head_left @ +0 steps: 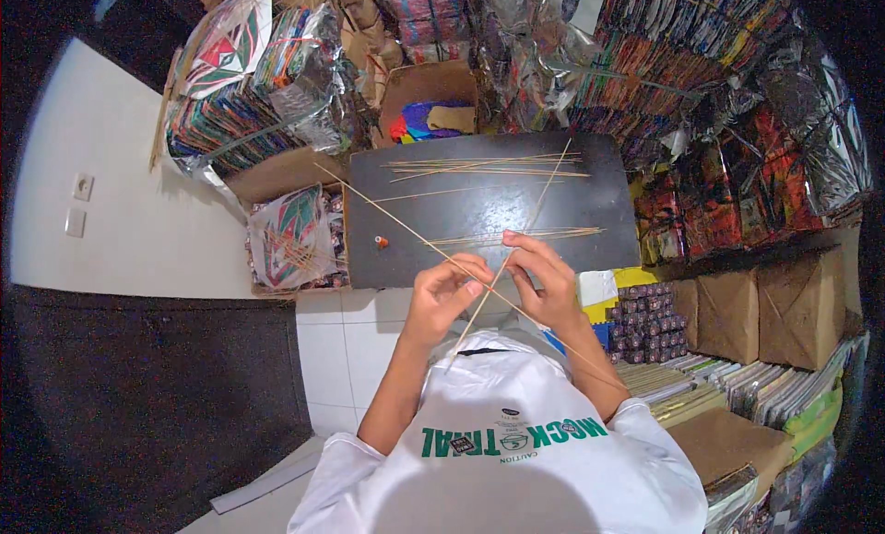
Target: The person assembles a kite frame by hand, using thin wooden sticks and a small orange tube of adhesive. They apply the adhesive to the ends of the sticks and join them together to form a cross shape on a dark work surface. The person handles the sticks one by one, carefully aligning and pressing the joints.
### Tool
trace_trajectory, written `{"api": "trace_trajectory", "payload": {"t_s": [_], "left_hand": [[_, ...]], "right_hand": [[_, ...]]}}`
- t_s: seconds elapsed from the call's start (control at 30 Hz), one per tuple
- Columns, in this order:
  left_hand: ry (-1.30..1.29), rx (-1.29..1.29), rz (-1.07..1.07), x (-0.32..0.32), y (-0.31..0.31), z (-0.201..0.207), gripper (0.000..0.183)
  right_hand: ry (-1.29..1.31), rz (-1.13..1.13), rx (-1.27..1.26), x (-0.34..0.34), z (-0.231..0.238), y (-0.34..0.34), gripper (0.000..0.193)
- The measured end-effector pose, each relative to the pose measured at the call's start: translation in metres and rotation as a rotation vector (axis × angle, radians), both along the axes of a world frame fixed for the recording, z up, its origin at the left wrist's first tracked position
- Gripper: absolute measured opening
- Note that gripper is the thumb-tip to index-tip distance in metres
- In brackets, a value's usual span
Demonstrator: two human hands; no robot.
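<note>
Sticks [376, 204], two of them, thin and straw-coloured, cross in an X at the centre of the frame, above the near edge of a dark table [387, 274]. One slants from the upper left down towards the right forearm; the other runs from the table's far right side down to the white shirt [516, 396]. The left hand [450, 299] pinches at the crossing with thumb and fingertips. The right hand [542, 280] has its fingers curled and closed on the pair just beside it; which stick each hand grips more firmly cannot be told.

On the table, a loose bunch [489, 172] of similar sticks lies near the far edge, a single stick [452, 193] lies below that, and a second bunch [567, 232] sits just beyond the right hand. A small orange-and-white object [381, 243] stands towards the table's left end.

At the left of the frame, an open carton [281, 176] holds a patterned sheet [300, 222] in red and green. Another cardboard box [406, 84] is at top centre. Brown wrapped parcels [800, 308] and a stack of small dark blocks [648, 322] fill the right.
</note>
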State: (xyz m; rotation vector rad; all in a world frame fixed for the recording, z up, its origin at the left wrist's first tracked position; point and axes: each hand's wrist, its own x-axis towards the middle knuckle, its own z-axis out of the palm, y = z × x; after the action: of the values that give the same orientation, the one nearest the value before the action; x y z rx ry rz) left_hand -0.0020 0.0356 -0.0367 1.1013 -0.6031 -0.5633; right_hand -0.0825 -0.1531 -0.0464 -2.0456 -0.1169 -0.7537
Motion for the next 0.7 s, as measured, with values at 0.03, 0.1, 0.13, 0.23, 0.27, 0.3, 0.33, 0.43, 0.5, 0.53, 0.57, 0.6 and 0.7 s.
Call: {"api": "trace_trajectory", "payload": {"t_s": [0.03, 0.1, 0.13, 0.23, 0.27, 0.3, 0.33, 0.43, 0.5, 0.53, 0.57, 0.6, 0.7], "left_hand": [[0.011, 0.007, 0.002, -0.001, 0.001, 0.0, 0.013], [0.034, 0.019, 0.007, -0.002, 0.002, -0.001, 0.013], [0.028, 0.019, 0.012, -0.003, 0.003, -0.002, 0.013], [0.031, 0.014, 0.02, -0.004, 0.005, -0.003, 0.013], [0.046, 0.011, 0.018, -0.005, 0.005, -0.001, 0.013], [0.061, 0.008, 0.015, -0.006, 0.005, 0.001, 0.013], [0.072, 0.031, 0.03, -0.007, 0.006, -0.001, 0.014], [0.117, 0.083, 0.066, -0.009, 0.008, -0.004, 0.015], [0.16, 0.089, 0.079, -0.011, 0.007, -0.003, 0.016], [0.163, 0.089, 0.076, -0.011, 0.007, -0.003, 0.017], [0.165, 0.089, 0.074, -0.011, 0.007, -0.004, 0.017], [0.168, 0.089, 0.071, -0.012, 0.007, -0.005, 0.017], [0.197, 0.077, 0.072, -0.013, 0.007, -0.008, 0.017]], "right_hand": [[-0.004, 0.004, -0.004, 0.0, 0.001, 0.0, 0.021], [-0.007, 0.012, -0.012, 0.0, 0.001, -0.001, 0.022], [-0.006, 0.017, -0.016, 0.0, 0.001, -0.001, 0.022], [-0.019, 0.024, -0.029, -0.001, 0.0, -0.002, 0.024], [-0.026, 0.025, -0.033, -0.002, 0.0, -0.003, 0.024], [-0.033, 0.027, -0.039, -0.002, 0.0, -0.003, 0.025], [-0.038, 0.027, -0.045, -0.002, 0.001, -0.004, 0.026], [-0.071, 0.005, -0.084, -0.002, 0.007, -0.005, 0.024], [-0.095, -0.011, -0.11, -0.002, 0.009, -0.006, 0.023], [-0.105, -0.014, -0.118, -0.002, 0.009, -0.007, 0.023], [-0.115, -0.017, -0.125, -0.003, 0.009, -0.007, 0.023], [-0.118, -0.018, -0.13, -0.003, 0.009, -0.008, 0.023], [-0.133, -0.022, -0.144, -0.004, 0.009, -0.008, 0.023]]}}
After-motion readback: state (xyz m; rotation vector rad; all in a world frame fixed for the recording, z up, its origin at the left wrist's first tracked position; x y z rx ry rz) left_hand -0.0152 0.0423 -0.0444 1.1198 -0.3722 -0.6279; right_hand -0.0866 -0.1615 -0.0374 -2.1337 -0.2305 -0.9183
